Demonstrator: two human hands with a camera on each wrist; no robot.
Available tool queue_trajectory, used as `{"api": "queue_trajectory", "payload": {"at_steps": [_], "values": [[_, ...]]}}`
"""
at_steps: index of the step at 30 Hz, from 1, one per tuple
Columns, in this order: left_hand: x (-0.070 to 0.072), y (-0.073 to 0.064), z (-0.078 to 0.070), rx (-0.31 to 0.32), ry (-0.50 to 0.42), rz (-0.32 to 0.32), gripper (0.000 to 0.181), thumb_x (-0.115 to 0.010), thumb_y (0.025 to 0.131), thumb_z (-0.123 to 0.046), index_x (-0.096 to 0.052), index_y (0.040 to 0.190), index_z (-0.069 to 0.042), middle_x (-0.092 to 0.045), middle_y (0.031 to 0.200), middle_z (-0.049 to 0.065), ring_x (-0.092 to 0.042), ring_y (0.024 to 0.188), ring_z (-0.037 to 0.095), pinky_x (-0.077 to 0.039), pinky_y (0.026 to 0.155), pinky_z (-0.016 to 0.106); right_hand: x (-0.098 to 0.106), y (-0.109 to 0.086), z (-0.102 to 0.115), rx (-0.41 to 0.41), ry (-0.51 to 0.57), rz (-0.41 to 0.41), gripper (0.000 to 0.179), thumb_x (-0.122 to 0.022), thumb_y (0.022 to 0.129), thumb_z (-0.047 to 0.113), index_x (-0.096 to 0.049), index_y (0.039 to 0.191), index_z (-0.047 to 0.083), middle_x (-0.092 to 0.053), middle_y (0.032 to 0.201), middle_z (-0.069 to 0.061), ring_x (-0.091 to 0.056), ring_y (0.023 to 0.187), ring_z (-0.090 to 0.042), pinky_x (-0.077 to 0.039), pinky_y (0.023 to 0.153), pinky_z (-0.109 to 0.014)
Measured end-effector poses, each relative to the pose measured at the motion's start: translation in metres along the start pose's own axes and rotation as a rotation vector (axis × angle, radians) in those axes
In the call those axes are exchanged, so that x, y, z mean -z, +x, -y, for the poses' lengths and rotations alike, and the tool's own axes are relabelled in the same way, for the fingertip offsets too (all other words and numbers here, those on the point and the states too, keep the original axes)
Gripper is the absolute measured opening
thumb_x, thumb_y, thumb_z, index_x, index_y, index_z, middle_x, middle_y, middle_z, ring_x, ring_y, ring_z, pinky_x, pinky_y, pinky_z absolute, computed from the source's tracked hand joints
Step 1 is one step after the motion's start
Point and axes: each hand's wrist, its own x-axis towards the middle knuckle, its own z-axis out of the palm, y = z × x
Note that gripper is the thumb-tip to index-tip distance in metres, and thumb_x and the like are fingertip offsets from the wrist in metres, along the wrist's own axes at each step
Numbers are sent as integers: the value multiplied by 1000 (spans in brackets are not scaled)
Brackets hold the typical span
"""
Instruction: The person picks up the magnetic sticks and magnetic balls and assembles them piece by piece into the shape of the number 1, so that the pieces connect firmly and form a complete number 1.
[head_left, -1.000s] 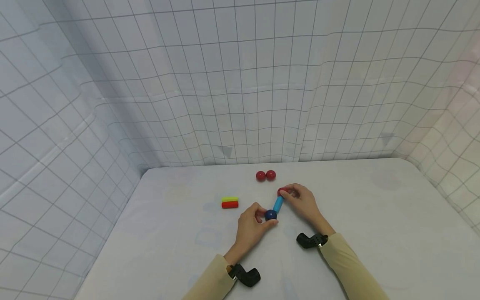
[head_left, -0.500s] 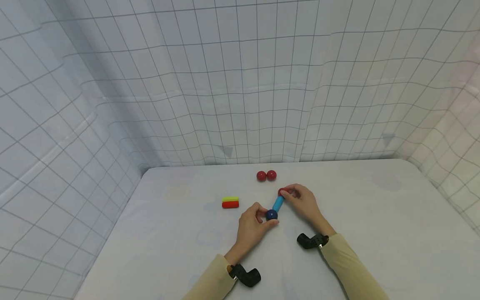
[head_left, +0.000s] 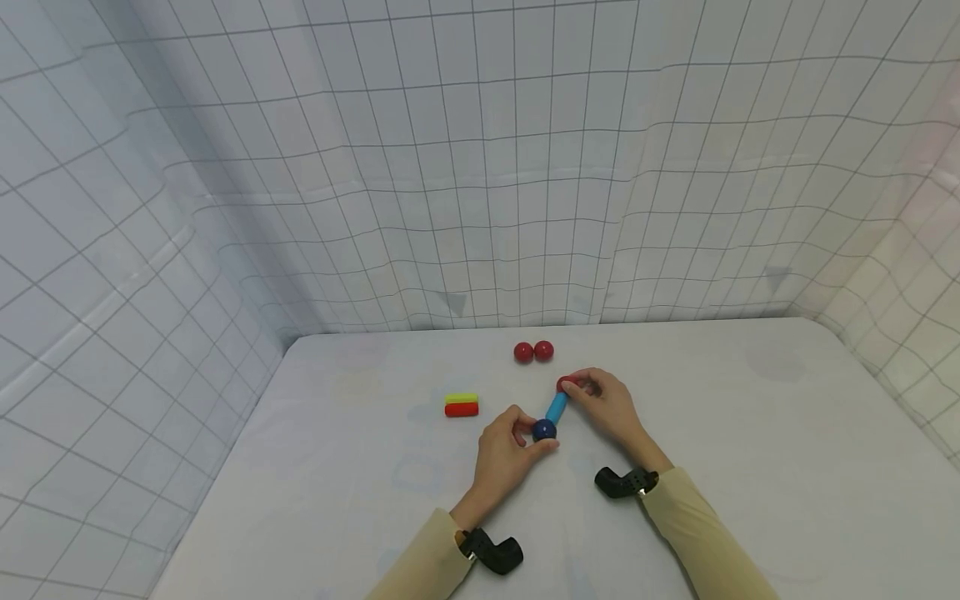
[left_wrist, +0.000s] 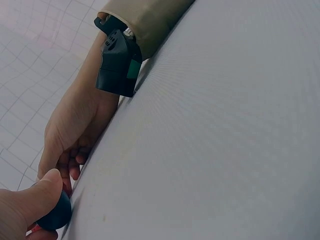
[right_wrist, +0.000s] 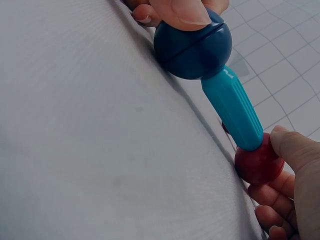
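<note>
A light-blue ribbed rod (right_wrist: 232, 109) joins a dark blue ball (right_wrist: 192, 50) at one end and a red ball (right_wrist: 259, 162) at the other. My left hand (head_left: 501, 454) pinches the dark blue ball between thumb and fingers, low over the white table. At the far end of the rod, my right hand (head_left: 606, 404) pinches the red ball, partly covering it in the head view. The left wrist view shows the dark blue ball (left_wrist: 56, 212) under the left thumb; the rod is hidden there.
Two more red balls (head_left: 533, 352) lie side by side farther back on the table (head_left: 337, 467). A yellow-green rod (head_left: 461, 398) and a red rod (head_left: 461, 410) lie together left of the hands. Gridded white curtains (head_left: 480, 183) stand behind the table and along its sides.
Both hands keep their grips on the two balls almost without moving. The whole head view has shifted very slightly.
</note>
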Motion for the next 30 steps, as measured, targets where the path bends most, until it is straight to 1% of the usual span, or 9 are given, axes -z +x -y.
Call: {"api": "queue_trajectory", "payload": {"at_steps": [7,13,20,30], "values": [[0,0,0,-14,3,-1,34,-84,71,-34,-62,90,-16,-60,78,-8,-45,63,6,-36,53,22,0,0,-1,-2,1,3,28,-67,89,34,-69,103,9,-62,89,-1,-53,80,-17,-42,70,-34],[0,0,0,7,12,14,33,-83,72,-37,-62,91,-18,-60,78,-10,-45,63,6,-36,54,22,0,0,-1,1,8,1,29,-67,89,35,-69,104,10,-62,89,0,-53,80,-16,-42,71,-34],[-1,0,2,15,16,18,33,-82,72,-39,-62,91,-19,-61,79,-11,-45,63,6,-36,54,23,1,0,-1,2,13,7,30,-66,89,36,-69,104,11,-62,89,1,-53,80,-16,-42,71,-34],[-2,1,-1,31,27,28,35,-81,72,-42,-62,90,-19,-62,79,-13,-45,64,6,-37,56,23,2,0,0,19,14,3,28,-66,90,35,-70,104,12,-64,93,0,-54,80,-16,-42,72,-34]]}}
